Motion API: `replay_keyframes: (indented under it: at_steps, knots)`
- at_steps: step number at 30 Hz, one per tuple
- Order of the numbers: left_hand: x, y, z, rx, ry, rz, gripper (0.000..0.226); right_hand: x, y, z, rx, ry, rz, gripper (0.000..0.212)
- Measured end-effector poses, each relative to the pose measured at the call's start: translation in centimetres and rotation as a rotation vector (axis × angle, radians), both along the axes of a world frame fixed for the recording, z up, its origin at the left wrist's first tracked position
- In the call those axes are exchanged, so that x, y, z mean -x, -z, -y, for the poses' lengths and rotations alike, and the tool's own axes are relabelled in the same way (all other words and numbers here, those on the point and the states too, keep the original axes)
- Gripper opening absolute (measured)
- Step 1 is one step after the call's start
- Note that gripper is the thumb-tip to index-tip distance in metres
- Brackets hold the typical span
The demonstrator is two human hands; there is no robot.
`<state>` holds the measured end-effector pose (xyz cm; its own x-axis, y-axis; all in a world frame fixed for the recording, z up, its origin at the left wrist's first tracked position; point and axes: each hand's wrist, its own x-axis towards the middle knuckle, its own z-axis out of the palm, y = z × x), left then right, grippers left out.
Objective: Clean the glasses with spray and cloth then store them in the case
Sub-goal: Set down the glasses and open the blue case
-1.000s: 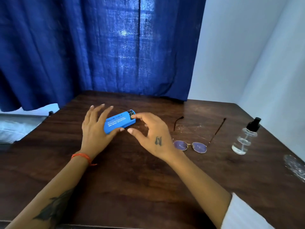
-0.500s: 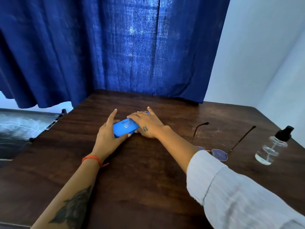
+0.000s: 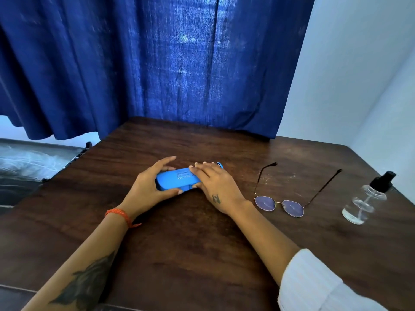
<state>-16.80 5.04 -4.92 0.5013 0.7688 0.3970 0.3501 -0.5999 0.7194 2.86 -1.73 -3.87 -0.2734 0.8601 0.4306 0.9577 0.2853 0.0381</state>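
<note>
A dark brown wooden table (image 3: 202, 254) spreads out below and all around the grip, its grain showing on the near side. Beyond the grip, at the table's far edge, a deep blue curtain (image 3: 157, 63) hangs in folds, light glowing through its weave. Right of the grip, a pale wall (image 3: 359, 75) rises behind the table's far right corner. Left of the grip, past the table's edge, lies a dark, glossy surface (image 3: 29, 160) with pale streaks.

Daylight glows through the blue curtain (image 3: 179, 63); the table (image 3: 190, 254) is dim, edges bowed, slightly soft.
</note>
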Motion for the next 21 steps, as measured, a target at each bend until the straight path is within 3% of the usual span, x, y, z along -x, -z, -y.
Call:
replay_keyframes:
  at_steps: [8,11,16,19,21]
  knots:
    - [0.2,-0.3,0.1,0.015,0.017,0.017,0.083,-0.5,-1.0,-0.8,0.069,-0.016,0.079,0.045]
    - [0.1,-0.4,0.4,-0.061,0.03,-0.041,0.094,-0.8,-2.8,-1.4,0.036,-0.023,0.006,0.038]
    - [-0.1,-0.3,0.5,-0.016,0.027,-0.019,0.109,-0.6,-4.4,-2.7,0.108,0.03,-0.065,0.032]
    - [-0.1,-0.3,0.4,-0.033,0.036,-0.029,0.11,-0.3,-4.6,-2.8,0.174,0.034,-0.191,0.031]
    - [-0.1,-0.4,0.4,-0.045,0.039,-0.049,0.108,-0.2,-4.5,-2.3,0.113,-0.008,-0.292,0.029]
